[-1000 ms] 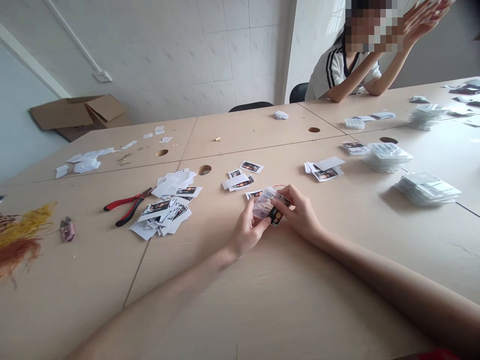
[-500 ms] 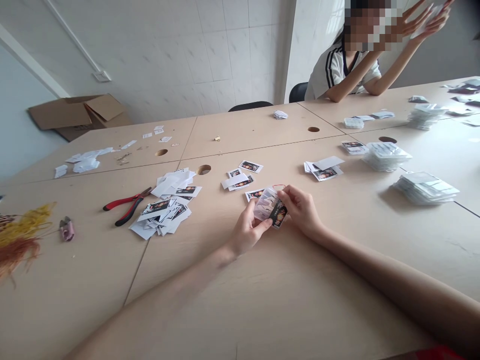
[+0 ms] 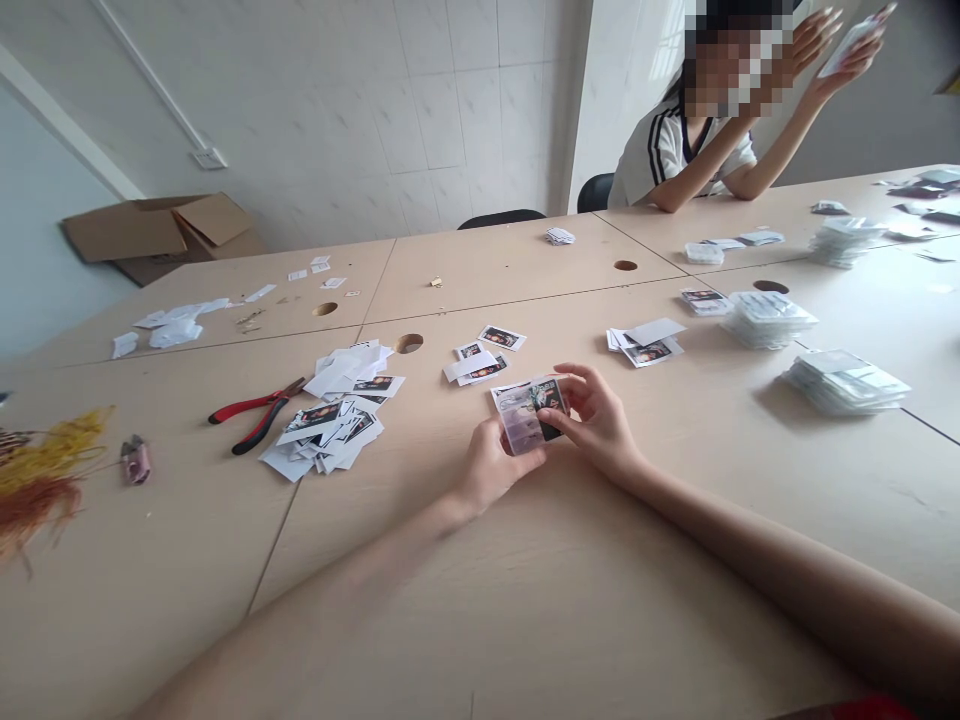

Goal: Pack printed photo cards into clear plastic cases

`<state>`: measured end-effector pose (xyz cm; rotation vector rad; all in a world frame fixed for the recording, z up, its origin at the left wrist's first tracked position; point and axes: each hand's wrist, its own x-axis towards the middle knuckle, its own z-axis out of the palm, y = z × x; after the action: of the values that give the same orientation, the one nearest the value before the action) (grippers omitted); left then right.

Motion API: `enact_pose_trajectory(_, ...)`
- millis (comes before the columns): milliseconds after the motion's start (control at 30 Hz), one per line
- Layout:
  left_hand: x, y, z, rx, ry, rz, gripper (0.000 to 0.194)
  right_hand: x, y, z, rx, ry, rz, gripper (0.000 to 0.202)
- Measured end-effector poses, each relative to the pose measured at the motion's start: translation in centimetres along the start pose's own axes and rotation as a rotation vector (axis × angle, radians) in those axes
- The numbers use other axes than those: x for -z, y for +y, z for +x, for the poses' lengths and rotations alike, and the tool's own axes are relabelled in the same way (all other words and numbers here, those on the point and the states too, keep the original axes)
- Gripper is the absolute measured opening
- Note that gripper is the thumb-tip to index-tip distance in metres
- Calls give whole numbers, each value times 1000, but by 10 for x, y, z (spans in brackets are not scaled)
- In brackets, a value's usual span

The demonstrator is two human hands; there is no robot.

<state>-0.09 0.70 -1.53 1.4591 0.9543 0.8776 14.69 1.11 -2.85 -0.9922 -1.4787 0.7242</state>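
Note:
Both hands hold a flat, clear plastic case [image 3: 519,420] low over the table, with pale, lilac-tinted contents showing through. Across its right part lies a dark printed card [image 3: 553,392]. My left hand [image 3: 493,465] grips the lower left edge, thumb along the bottom. My right hand [image 3: 600,418] closes on the right side, its thumb pressing on the dark card and its fingers partly hidden behind. Just beyond the hands is a small group of printed cards [image 3: 474,366]. More white and printed cards [image 3: 330,425] are heaped to the left.
Red-and-black pliers [image 3: 259,412], small pink-handled cutters [image 3: 136,462] and yellow strands [image 3: 64,450] lie left. Stacked clear cases [image 3: 847,382] and loose cards [image 3: 646,342] stand right. Round holes [image 3: 409,344] pierce the table. Across it, a person [image 3: 697,150] holds up a similar item.
The case has turned to a more level angle in my hands. My right thumb has slid from the card's top edge onto its face, and my right fingers have spread behind.

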Motion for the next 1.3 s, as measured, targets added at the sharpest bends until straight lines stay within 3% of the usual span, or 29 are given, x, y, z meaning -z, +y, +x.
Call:
enact_pose_trajectory(133, 0, 3, -3, -65, 57, -142, 54, -1, -4, -3, 119, -90, -165, 20)
enact_pose_trajectory(233, -1, 5, -3, -100, 28, -105, 45, -1, -7, -5, 172, -147, -214, 19)
enact_pose_trajectory(400, -3, 10, -5, -122, -49, 47, 28, -3, -11, -6, 63, -125, -251, 17)
enact_pose_trajectory(767, -5, 8, -9, -118, -51, 191, 28, -12, -19, -17, -110, -30, -199, 25)
enact_pose_trajectory(1100, -4, 4, -8, -157, -65, 268, 33, -13, -19, -20, -51, 25, -58, 17)
enact_pose_trajectory(1300, -4, 6, -8, -141, -113, 166, 39, -9, -18, -19, -88, 9, -81, 22)
